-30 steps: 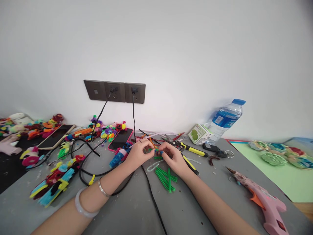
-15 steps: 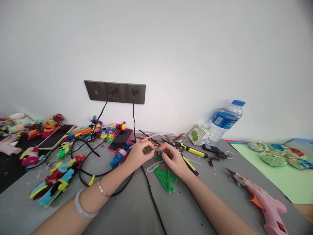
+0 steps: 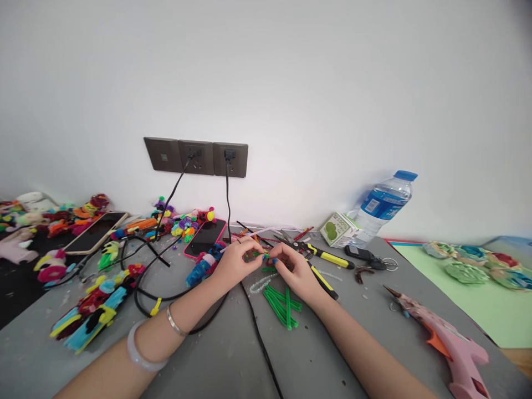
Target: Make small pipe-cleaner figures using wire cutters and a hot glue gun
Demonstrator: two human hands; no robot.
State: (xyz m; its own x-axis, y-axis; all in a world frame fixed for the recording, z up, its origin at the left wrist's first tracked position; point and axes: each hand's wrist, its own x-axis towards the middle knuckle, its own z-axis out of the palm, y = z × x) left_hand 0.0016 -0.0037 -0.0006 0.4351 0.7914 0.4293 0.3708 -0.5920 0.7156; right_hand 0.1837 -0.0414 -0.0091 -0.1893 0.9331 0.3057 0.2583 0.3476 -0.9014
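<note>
Between the fingertips of both hands is a short green pipe cleaner point(image 3: 260, 254), mostly covered by the fingers. My left hand point(image 3: 241, 259) is closed in a pinch on its left part. My right hand point(image 3: 292, 269) pinches close by on the right, its fingertips nearly touching the left ones. Below the hands, several green pipe cleaners point(image 3: 279, 303) lie in a loose bundle on the grey table point(image 3: 324, 354). A silvery tinsel stem point(image 3: 261, 284) curves just above that bundle. Yellow-and-black pliers point(image 3: 330, 257) rest behind my right hand.
Colourful pipe-cleaner figures point(image 3: 93, 310) and a pink-edged phone point(image 3: 204, 237) lie to the left among black cables point(image 3: 260, 338). At right are a pink glue gun point(image 3: 453, 346), keys point(image 3: 376, 259), a small carton point(image 3: 338, 228), a leaning water bottle point(image 3: 380, 208) and green paper point(image 3: 449, 293).
Almost nothing differs. Both hands keep their pinch in the same place, and the view has shifted very slightly.
</note>
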